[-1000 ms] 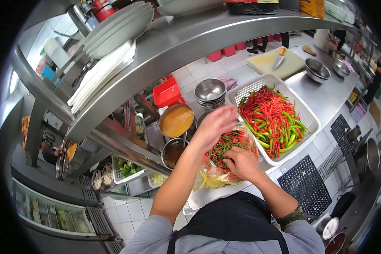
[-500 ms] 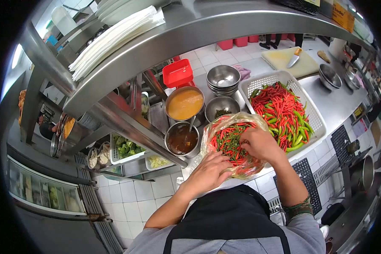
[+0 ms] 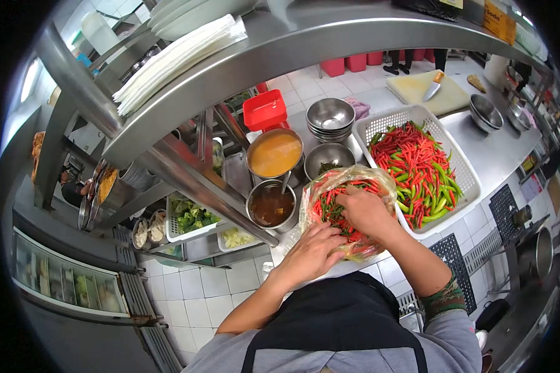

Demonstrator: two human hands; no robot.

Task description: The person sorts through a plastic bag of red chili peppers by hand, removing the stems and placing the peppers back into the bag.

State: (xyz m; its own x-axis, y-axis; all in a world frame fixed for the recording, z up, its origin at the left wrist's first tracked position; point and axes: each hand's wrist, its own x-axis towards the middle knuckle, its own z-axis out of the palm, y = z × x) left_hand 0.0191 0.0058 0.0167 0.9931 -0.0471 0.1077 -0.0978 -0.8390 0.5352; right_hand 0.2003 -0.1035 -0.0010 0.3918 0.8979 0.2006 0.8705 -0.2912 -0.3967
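A clear plastic bag [image 3: 379,180] of red chili peppers with green stems [image 3: 330,208] stands with its mouth spread on the steel counter. My right hand [image 3: 366,214] is inside the mouth, fingers curled down among the peppers. Its fingertips are hidden, so whatever it pinches does not show. My left hand [image 3: 314,252] rests over the bag's near left edge, fingers stretched out and touching the peppers. Right of the bag, a white perforated basket [image 3: 470,174] holds a heap of red and green chilies [image 3: 420,165].
Left of the bag are a pot of orange liquid [image 3: 275,153] and a pot of brown liquid [image 3: 271,204] with a utensil. Behind it are stacked metal bowls [image 3: 330,113]. A knife [image 3: 434,87] lies on a cutting board [image 3: 410,90]. A steel shelf [image 3: 330,40] spans overhead.
My right hand has moved left and slightly away from me, deeper over the peppers. My left hand stays at the bag's edge. The whole view has shifted slightly.
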